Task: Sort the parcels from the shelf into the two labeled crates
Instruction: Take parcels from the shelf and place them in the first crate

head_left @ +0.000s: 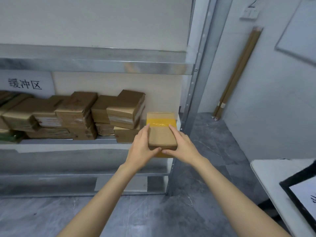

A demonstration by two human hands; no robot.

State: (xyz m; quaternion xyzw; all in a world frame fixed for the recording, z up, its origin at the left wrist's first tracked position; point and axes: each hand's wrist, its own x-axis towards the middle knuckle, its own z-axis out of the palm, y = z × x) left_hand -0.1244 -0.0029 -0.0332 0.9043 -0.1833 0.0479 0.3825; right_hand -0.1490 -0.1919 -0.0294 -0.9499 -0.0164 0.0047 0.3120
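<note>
Far left on the shelf (68,142) there's a white sign (25,83) with printed characters, and under it a messy heap of brown parcels (77,115) stacked a couple deep, some tilted. So yeah, plenty left to sort, you're early-to-mid in this by the look of it.

Moving right, your left hand (142,147) is wrapped around the left side of the yellow-taped parcel (161,130), fingers along its edge and thumb tucked under the near corner. Your right hand (182,145) mirrors it on the other side. Both are closed on the box, and it looks like it's half over the shelf lip at the right end of the row, just beside the pile. Can't tell if it's fully lifted or resting at the back.

So you're in the pick step. Next you'd need to read its label and turn right, where a white table (266,171) holds a black-edged thing (294,190) with a paper on it, maybe a crate, can't say.
</note>
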